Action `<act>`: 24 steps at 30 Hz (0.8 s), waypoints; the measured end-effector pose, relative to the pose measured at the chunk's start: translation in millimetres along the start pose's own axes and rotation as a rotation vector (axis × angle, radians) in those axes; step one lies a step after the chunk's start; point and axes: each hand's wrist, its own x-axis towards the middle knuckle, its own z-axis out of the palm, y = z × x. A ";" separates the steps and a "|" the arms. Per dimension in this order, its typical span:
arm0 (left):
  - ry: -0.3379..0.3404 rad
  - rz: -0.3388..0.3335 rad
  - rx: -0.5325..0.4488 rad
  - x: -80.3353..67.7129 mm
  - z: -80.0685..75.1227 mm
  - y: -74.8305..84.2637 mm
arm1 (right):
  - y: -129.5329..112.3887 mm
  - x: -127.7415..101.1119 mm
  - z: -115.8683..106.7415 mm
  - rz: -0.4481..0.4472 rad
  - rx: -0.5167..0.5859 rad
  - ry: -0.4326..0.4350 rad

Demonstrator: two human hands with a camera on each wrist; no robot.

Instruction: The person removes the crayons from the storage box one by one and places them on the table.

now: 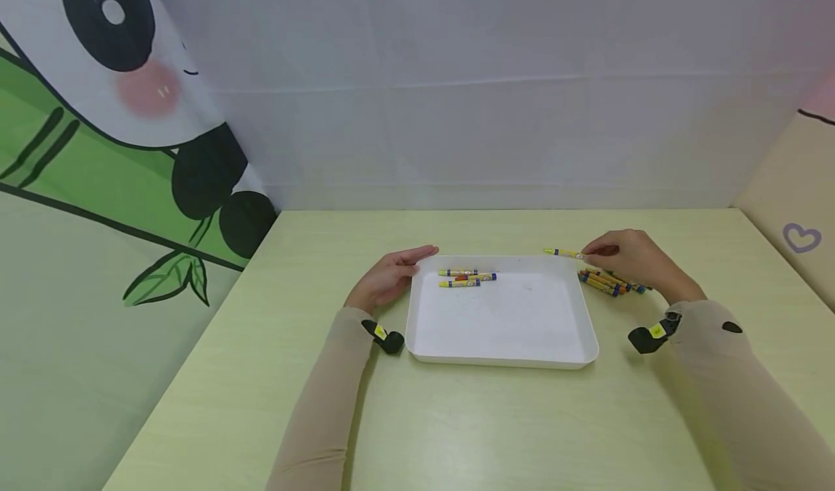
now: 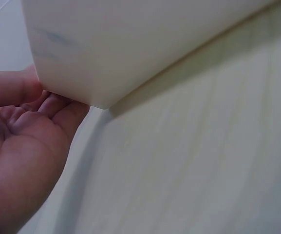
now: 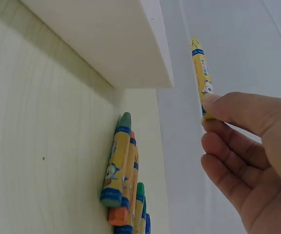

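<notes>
My right hand (image 1: 636, 259) pinches a yellow crayon (image 1: 562, 253) by its rear end between thumb and fingertips. The crayon lies level in the head view, its tip pointing left over the far right corner of the white tray (image 1: 509, 331). At the tray's far left corner, my left hand (image 1: 385, 279) holds the rim; in the left wrist view the thumb is on the near side and the fingers pass behind the wall. Inside the tray, toward the upper left, several crayons (image 1: 459, 283) lie side by side, yellow tips and one red showing.
A loose pile of crayons (image 1: 603, 282) lies on the table (image 1: 496, 426) just right of the tray, below my right hand. Green and orange ones (image 3: 115, 168) show in the right wrist view. A pale cloth wall (image 1: 483, 135) stands behind the table.
</notes>
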 end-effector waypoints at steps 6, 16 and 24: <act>-0.013 0.002 -0.003 0.9 -1.7 -1.6 | 14.9 -7.3 -3.1 0.044 -0.026 0.028; -0.007 -0.001 0.000 1.9 -2.8 -2.5 | 39.8 -21.2 -8.2 0.105 -0.014 0.077; -0.008 -0.004 0.007 1.6 -2.0 -2.4 | 52.2 -27.6 -8.8 0.163 -0.028 0.091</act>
